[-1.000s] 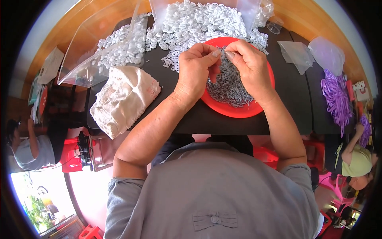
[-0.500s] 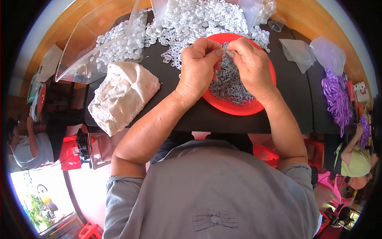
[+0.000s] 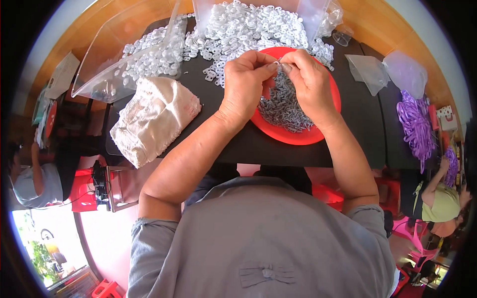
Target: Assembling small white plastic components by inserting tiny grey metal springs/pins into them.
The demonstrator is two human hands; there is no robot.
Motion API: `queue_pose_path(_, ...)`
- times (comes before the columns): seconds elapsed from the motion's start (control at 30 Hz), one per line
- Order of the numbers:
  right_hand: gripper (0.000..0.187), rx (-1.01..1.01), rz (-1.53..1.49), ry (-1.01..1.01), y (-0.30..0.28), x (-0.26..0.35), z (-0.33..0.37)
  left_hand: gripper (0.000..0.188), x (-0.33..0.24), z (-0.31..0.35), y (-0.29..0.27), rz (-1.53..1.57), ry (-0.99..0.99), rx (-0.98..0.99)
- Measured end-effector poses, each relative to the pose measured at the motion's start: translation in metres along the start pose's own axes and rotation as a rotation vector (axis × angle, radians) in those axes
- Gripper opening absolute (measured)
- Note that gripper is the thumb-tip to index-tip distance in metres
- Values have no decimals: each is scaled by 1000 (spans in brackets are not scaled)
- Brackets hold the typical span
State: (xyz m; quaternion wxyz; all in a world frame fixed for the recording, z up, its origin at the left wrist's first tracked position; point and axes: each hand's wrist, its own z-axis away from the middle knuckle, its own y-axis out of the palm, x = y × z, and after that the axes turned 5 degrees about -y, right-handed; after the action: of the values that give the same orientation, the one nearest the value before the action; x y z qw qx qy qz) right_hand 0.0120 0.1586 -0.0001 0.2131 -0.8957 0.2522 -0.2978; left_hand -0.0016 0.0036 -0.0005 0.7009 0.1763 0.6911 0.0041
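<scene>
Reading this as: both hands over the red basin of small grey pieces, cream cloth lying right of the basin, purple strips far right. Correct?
One slip: the cream cloth lies left of the red basin, not right; the head view shows it. Left hand, right hand, grey pieces and purple strips are as you said.

Red basin point(image 3: 298, 138): round, upright, cradling a heap!
Grey pieces point(image 3: 285, 110): slim, loose, lying every which way.
Pinched piece point(image 3: 278, 63): tiny, pale, mostly hidden, over the basin!
</scene>
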Motion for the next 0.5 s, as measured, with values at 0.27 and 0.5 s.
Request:
queue_pose_path(0.27, 7, 14, 6, -21, -1, -1, 2, 10, 1, -3, -5, 209, -190, 70)
queue_pose_path(0.5, 7, 11, 30, -38, -2, -3, 2, 11, 1, -2, -7, 255, -215, 101)
